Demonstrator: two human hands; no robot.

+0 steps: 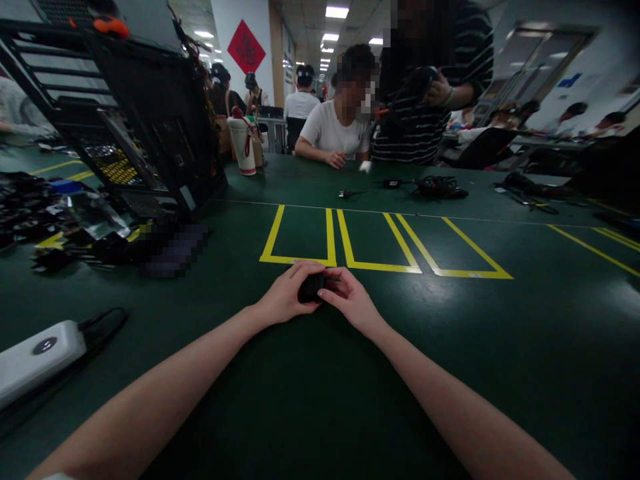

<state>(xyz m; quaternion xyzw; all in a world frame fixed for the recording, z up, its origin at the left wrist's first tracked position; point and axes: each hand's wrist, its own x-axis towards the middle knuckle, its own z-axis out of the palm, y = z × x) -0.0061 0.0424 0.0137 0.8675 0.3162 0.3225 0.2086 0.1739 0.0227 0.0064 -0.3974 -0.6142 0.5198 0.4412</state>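
Between my hands, close to the yellow tape, is a small black rounded object; its kind is too dark to make out. My left hand curls around its left side, fingers over the top and thumb below. From the right, my right hand closes on it, with the thumb pressed to its near face and the fingers behind. Parts of the object are hidden by my fingers. Both forearms reach in from the lower corners over the green tabletop.
Yellow tape outlines mark the table ahead. To the left stand a black computer case, a white cup, black parts and a white power bank. Coiled black cables lie across from me, near two people.
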